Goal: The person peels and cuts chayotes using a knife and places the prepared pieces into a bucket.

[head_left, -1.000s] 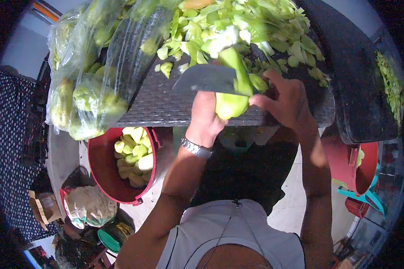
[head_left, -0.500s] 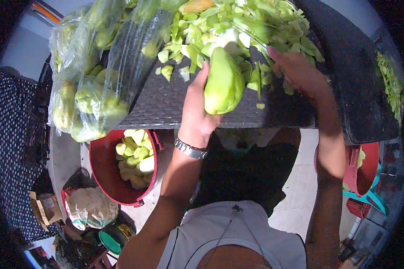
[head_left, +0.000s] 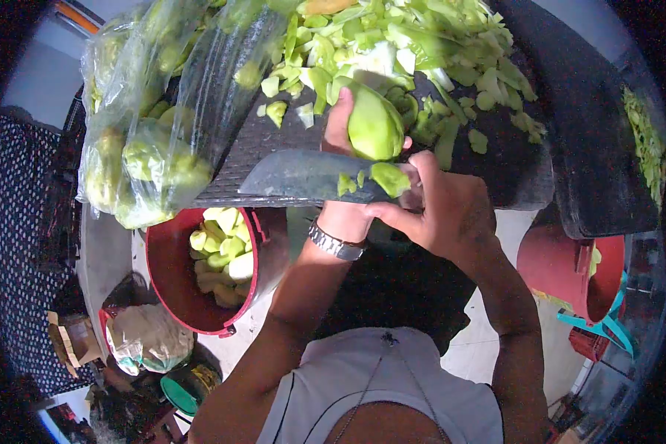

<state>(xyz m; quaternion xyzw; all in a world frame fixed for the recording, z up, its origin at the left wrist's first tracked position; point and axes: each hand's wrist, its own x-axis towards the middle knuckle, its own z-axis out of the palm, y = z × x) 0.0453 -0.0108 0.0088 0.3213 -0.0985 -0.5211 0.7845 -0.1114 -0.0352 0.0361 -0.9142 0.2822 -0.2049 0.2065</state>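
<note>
My left hand (head_left: 337,135) is wrapped around a pale green chayote (head_left: 378,127), thumb along its left side. In my right hand (head_left: 453,211) is a wide-bladed knife (head_left: 296,176), its blade pointing left across the near end of the chayote and over my left palm. Bits of green peel stick to the blade near the handle. Whether the edge touches the chayote I cannot tell. Beyond my hands, a heap of green peelings (head_left: 429,41) covers the dark woven tabletop (head_left: 266,166).
A clear plastic bag of chayotes (head_left: 152,148) lies at the table's left. Below it stands a red bucket (head_left: 155,274) holding peeled pieces. Another red bucket (head_left: 551,259) is at lower right. A dark chair-like surface (head_left: 592,163) adjoins the table's right side.
My right hand has come from the peelings at the right down toward me, bringing the knife across in front of the chayote. My left hand has tilted the chayote slightly.
</note>
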